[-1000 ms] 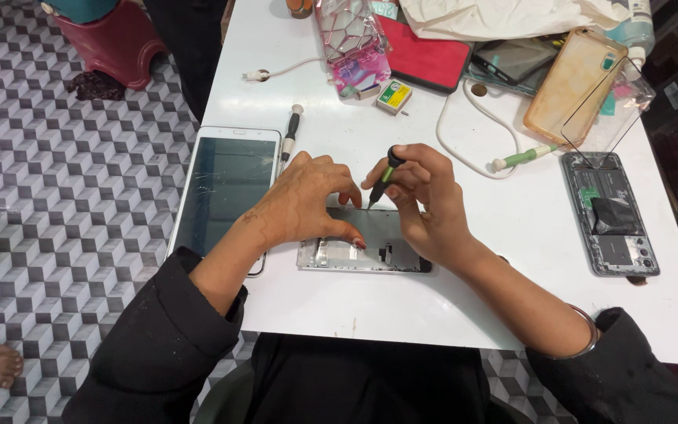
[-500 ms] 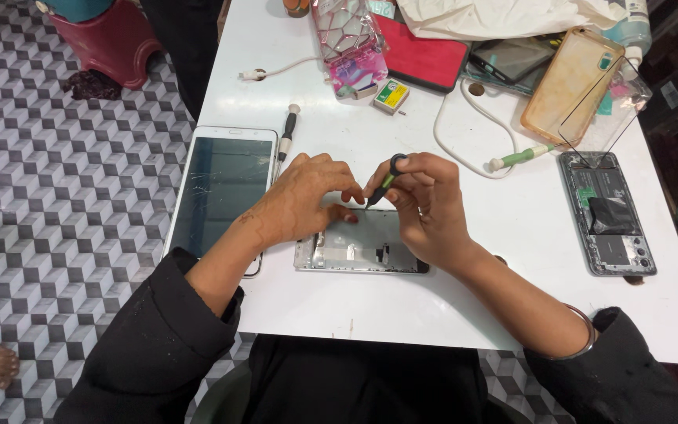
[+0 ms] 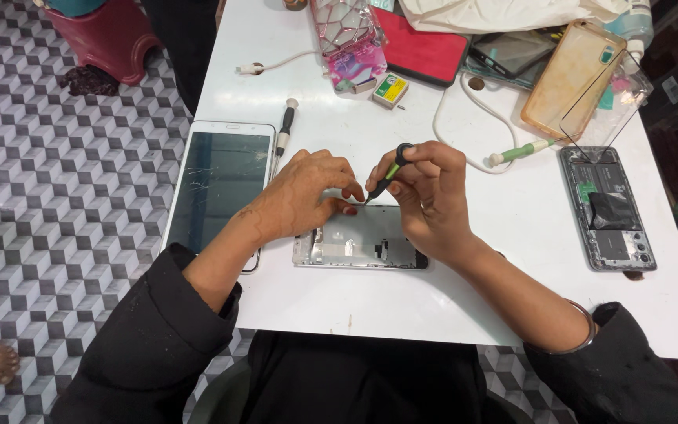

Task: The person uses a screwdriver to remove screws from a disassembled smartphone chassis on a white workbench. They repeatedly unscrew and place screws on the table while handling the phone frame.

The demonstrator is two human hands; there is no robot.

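An opened phone (image 3: 359,247) lies flat on the white table (image 3: 402,306), close to the near edge and right in front of the person. Its back is off and the silver inside shows.

The left hand (image 3: 300,198) rests on the top left part of the phone. Its fingers are bent and pressed down on it, holding it in place.

The right hand (image 3: 427,196) pinches a small screwdriver (image 3: 388,174) with a green and black handle. The thumb and the first fingers are closed around it. The tool is tilted, and its tip points down at the top edge of the phone, just beside the left fingertips.

To the left of the phone lies a white tablet (image 3: 220,187) with a dark, cracked screen. Just beside the tablet lies a second screwdriver (image 3: 282,135) with a black handle.

Far to the right lies another opened phone (image 3: 607,208), well apart from the hands. Behind it sits a clear yellowish phone case (image 3: 570,77). A white cable (image 3: 453,133) curls across the table behind the hands. A small yellow and green box (image 3: 391,89) sits near the back, next to a red flat case (image 3: 425,55).
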